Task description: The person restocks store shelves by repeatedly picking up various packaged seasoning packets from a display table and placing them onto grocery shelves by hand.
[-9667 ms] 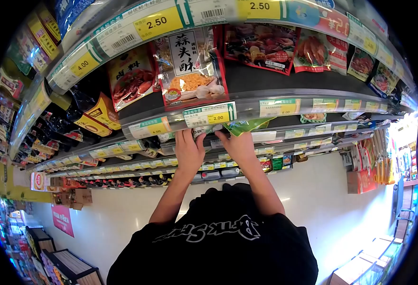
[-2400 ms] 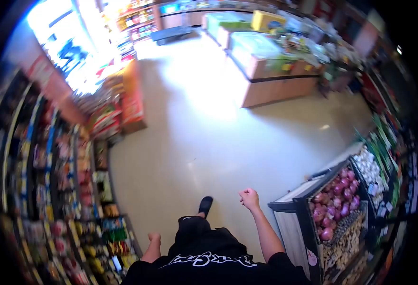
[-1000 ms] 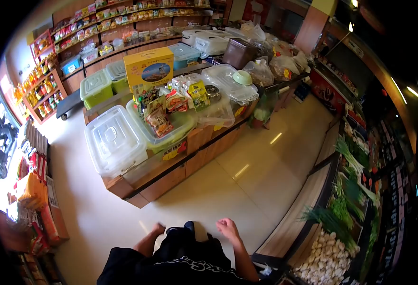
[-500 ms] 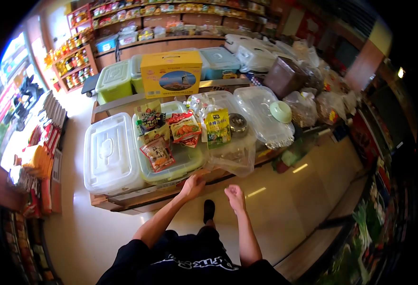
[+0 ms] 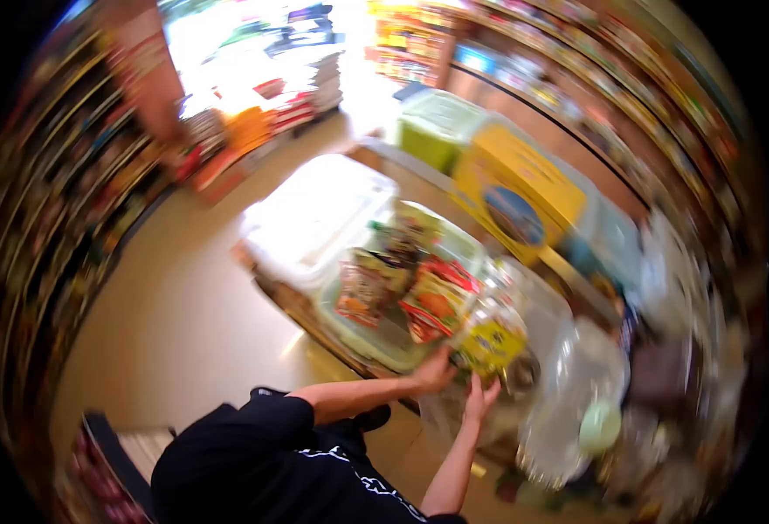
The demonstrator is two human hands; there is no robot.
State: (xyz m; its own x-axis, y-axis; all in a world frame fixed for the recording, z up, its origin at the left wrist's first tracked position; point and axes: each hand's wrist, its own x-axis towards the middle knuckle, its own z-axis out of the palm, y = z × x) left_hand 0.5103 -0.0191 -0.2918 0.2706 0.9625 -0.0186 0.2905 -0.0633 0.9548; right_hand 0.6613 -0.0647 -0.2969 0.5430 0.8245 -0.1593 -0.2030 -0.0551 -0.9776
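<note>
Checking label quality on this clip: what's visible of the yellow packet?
The yellow packet looks like a flexible plastic pouch, roughly rectangular, with dark print too blurred to read. It sits slanted in view beside the red packet, with clear plastic behind it. The left hand and right hand are at its near edge; blur hides whether either grips it.

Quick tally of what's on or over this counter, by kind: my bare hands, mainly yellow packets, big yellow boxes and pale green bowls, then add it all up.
Left hand and right hand: 2
Mainly yellow packet: 1
Big yellow box: 1
Pale green bowl: 1
Total: 5
</note>
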